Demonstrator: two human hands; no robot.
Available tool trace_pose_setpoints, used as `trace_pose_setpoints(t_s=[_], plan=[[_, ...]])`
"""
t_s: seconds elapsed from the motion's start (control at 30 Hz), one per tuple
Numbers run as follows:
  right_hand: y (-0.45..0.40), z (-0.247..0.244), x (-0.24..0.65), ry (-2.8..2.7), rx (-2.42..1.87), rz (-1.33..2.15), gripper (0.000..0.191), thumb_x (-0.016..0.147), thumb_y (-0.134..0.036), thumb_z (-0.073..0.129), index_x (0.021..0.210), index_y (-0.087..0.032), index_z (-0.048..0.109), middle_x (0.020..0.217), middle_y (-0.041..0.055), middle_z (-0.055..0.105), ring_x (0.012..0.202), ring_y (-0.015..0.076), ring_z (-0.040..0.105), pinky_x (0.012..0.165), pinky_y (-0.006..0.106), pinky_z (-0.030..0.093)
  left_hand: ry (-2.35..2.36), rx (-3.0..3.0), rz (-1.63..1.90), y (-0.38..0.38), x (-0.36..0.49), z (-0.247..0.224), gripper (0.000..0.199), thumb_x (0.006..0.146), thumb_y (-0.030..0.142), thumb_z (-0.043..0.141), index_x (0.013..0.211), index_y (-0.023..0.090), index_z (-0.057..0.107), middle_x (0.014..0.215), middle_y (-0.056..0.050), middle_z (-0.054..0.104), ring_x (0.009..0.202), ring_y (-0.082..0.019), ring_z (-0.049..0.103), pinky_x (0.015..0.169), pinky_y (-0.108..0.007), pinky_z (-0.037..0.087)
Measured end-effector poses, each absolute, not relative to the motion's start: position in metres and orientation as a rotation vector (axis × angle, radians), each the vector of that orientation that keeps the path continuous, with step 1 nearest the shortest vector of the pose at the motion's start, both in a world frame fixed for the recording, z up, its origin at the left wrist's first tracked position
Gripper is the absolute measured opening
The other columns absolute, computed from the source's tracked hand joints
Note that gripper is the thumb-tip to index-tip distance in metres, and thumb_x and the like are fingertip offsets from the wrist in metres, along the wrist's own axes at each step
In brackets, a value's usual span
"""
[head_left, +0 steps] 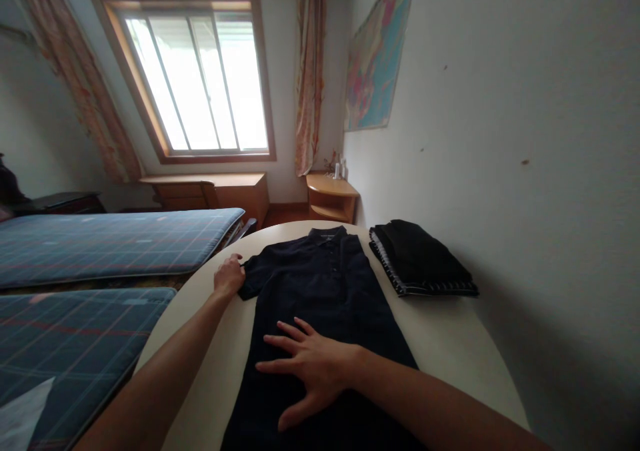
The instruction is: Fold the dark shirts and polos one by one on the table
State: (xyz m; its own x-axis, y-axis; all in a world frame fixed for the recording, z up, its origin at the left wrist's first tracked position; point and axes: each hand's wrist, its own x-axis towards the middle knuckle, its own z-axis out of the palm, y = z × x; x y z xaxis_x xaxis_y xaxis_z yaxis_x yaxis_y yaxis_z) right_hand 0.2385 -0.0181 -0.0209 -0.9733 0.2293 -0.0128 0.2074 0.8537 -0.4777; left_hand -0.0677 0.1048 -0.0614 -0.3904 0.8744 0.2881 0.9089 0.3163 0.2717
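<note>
I see the left hand (229,275) pinching a navy short-sleeved cloth shirt (315,304) at its ten o'clock, right hand (323,365) splayed over it.

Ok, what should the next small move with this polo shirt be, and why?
Probably fold the jutting sleeve inward with the left hand, which is at its cuff; no opposite sleeve shows on the polo shirt, and the right hand is spread over its front.

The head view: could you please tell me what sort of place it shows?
Probably a bedroom: two blue plaid fabric mattresses lie at the picture's left, long patterned cloth curtains flank a wood-framed rectangular window, and a colourful flat map hangs on the white wall.
</note>
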Motion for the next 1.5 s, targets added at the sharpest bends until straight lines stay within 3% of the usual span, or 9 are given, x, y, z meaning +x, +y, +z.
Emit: trace_pose_setpoints(t_s=[0.23,0.47,0.53,0.63,0.83,1.1,1.37,1.5], plan=[[-0.021,-0.024,0.241,-2.954,-0.334,0.754,0.083,0.080,-0.064,0.067,0.152,-0.039,0.034,0.164,0.0041,0.019,0.151,0.0362,0.008,0.119,0.060,0.002,-2.324,-1.654,-0.960,0.115,-0.058,-0.024,0.028,0.093,0.021,0.047,0.120,0.020,0.054,0.115,-0.008,0.067,0.103,-0.023,0.066,0.086,-0.033,0.049],[-0.021,-0.032,0.242,-2.910,-0.318,0.708,0.077,0.081,-0.061,0.067,0.149,-0.035,0.040,0.160,0.0052,0.031,0.150,0.0344,0.016,0.119,0.059,0.005,-1.875,-2.078,-1.433,0.113,0.004,0.019,0.024,0.091,0.023,0.055,0.114,0.018,0.056,0.106,-0.006,0.069,0.079,-0.015,0.065,0.080,-0.029,0.050],[-0.021,-0.036,0.241,-2.876,-0.310,0.686,0.074,0.083,-0.060,0.066,0.147,-0.033,0.043,0.158,0.0059,0.036,0.149,0.0319,0.021,0.120,0.056,0.009,-1.803,-2.290,-1.396,0.107,0.026,0.021,0.028,0.089,0.026,0.060,0.116,0.021,0.056,0.107,-0.003,0.070,0.076,-0.014,0.067,0.076,-0.027,0.051],[-0.019,-0.042,0.240,-2.796,-0.343,0.625,0.059,0.089,-0.057,0.059,0.140,-0.029,0.052,0.150,0.0060,0.048,0.144,0.0270,0.033,0.120,0.049,0.016,-1.704,-2.555,-1.287,0.093,0.050,0.012,0.034,0.089,0.026,0.060,0.122,0.023,0.054,0.116,-0.004,0.069,0.087,-0.016,0.069,0.086,-0.031,0.052],[-0.012,-0.046,0.235,-2.652,-0.613,0.435,0.033,0.097,-0.043,0.052,0.121,-0.024,0.064,0.127,0.0058,0.065,0.119,0.0214,0.057,0.106,0.037,0.037,-1.991,-2.196,-1.229,0.066,0.038,-0.022,0.029,0.091,0.015,0.044,0.117,0.020,0.057,0.114,-0.007,0.069,0.102,-0.021,0.067,0.093,-0.033,0.049],[0.037,-0.039,0.220,-2.480,-1.216,0.165,0.025,0.095,-0.022,0.049,0.115,-0.022,0.064,0.115,0.0066,0.068,0.105,0.0213,0.061,0.091,0.032,0.044,-2.146,-2.161,-0.925,0.050,-0.014,-0.079,0.030,0.089,0.014,0.046,0.114,0.017,0.062,0.115,-0.010,0.069,0.107,-0.023,0.063,0.100,-0.036,0.045],[0.115,-0.034,0.199,-2.260,-1.764,0.208,0.032,0.098,-0.036,0.047,0.125,-0.022,0.057,0.120,0.0102,0.067,0.114,0.0272,0.059,0.089,0.037,0.045,-2.149,-2.193,-0.801,0.050,-0.021,-0.086,0.029,0.083,0.014,0.054,0.108,0.021,0.067,0.112,-0.005,0.070,0.110,-0.024,0.059,0.102,-0.036,0.042],[0.129,-0.038,0.190,-2.194,-1.833,0.219,0.030,0.096,-0.034,0.050,0.123,-0.024,0.059,0.124,0.0097,0.066,0.119,0.0276,0.056,0.092,0.038,0.043,-2.157,-2.204,-0.805,0.050,-0.021,-0.087,0.028,0.084,0.014,0.053,0.106,0.022,0.067,0.113,-0.004,0.070,0.111,-0.024,0.059,0.103,-0.036,0.042]])
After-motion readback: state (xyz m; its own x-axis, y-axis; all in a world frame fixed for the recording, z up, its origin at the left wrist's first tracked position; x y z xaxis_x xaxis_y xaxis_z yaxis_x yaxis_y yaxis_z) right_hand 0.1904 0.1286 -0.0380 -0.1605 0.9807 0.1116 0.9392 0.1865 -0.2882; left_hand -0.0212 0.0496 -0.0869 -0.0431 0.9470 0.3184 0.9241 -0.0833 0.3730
